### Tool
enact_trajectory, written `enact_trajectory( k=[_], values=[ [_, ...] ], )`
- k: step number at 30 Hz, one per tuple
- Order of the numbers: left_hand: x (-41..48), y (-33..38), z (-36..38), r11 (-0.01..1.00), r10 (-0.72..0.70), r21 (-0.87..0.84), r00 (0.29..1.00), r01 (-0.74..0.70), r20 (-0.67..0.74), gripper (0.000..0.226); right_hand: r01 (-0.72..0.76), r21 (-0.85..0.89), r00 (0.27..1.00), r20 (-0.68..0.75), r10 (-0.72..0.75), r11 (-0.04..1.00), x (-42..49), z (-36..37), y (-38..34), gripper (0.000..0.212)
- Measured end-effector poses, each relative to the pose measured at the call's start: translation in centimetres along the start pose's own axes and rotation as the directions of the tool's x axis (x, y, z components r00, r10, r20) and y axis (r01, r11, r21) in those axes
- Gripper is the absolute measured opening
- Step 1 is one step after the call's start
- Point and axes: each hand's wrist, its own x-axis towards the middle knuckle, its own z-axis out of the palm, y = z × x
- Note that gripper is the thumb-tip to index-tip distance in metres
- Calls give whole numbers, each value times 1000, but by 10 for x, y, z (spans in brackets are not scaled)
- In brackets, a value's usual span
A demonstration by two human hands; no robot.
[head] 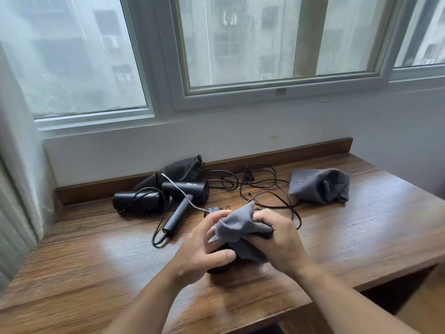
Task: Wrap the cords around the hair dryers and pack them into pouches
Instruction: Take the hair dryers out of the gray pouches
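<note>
Both hands meet over the middle of the wooden table (pixel 96 261). My right hand (pixel 281 239) grips a grey pouch (pixel 240 230) that is partly drawn over a black hair dryer (pixel 218 265). My left hand (pixel 204 247) holds the dryer's dark body at the pouch's edge; most of that dryer is hidden. A second black hair dryer (pixel 185 190) lies behind, handle pointing toward me, its cord loose. A third black dryer (pixel 138 201) lies to its left with cord looped over it.
A black pouch (pixel 178 168) lies against the back rail. Another grey pouch (pixel 321 185) sits at the right rear. Loose dark cords (pixel 262 186) sprawl between them. A wall and windows stand behind the table; its right edge drops off.
</note>
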Motion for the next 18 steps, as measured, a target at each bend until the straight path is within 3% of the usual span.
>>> enact_trajectory(
  k=[5, 9, 10, 14, 18],
  values=[
    [13, 19, 8, 995, 22, 94, 999, -18, -43, 57, 132, -5, 991, -29, -133, 991, 3, -1, -16, 24],
    [17, 20, 14, 997, 73, 7, 985, -73, -157, 42, 173, 13, 984, -30, -173, 985, 3, 1, -25, 29],
    [17, 22, 15, 996, 79, -25, 981, -85, -176, 40, 152, 41, 988, -18, -151, 988, 3, -1, -26, 27],
    [19, 29, 12, 990, 139, 49, 955, -131, -260, 18, 51, 52, 999, -8, -50, 997, -1, -9, -26, 58],
    [15, 34, 8, 982, 187, 23, 928, -189, -324, 24, -160, -83, 985, -73, 155, 984, -5, -14, -28, 86]
  ],
)
